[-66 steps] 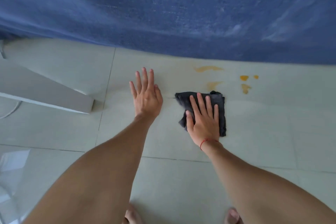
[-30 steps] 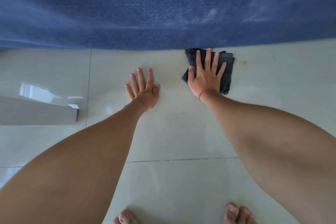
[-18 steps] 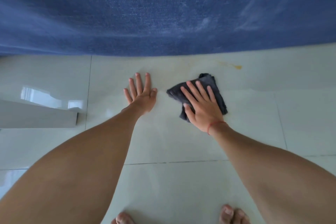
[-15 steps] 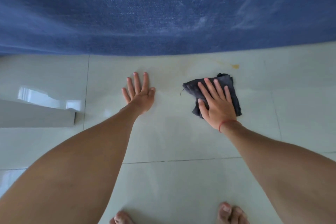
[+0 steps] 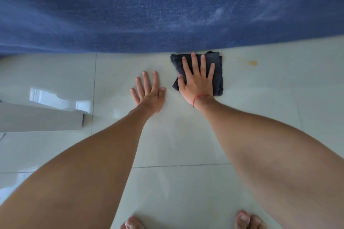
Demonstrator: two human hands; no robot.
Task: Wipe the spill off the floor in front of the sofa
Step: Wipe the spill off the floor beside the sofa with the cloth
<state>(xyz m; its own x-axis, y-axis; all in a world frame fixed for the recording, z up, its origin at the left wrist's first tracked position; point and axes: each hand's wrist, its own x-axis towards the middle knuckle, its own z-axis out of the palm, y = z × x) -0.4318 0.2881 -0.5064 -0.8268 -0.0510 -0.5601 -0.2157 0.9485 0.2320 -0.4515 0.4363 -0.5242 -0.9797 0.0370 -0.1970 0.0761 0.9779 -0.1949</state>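
Note:
A folded dark grey cloth (image 5: 218, 72) lies on the pale tiled floor (image 5: 186, 145), its far edge touching the blue sofa cover (image 5: 167, 9). My right hand (image 5: 197, 82) presses flat on the cloth with fingers spread. My left hand (image 5: 149, 93) rests flat on the bare tile just left of it, holding nothing. A small yellow-orange spot of spill (image 5: 252, 63) with a faint streak sits on the tile to the right of the cloth. Faint yellowish smears show on the tile near both hands.
A white slanted panel (image 5: 41, 119) lies on the floor at the left. My bare toes (image 5: 245, 219) show at the bottom edge. Tile grout lines run across the floor.
My right hand has pushed the cloth forward from mid-tile up against the sofa cover. The left hand has stayed planted. The yellow spot stays to the right of the cloth.

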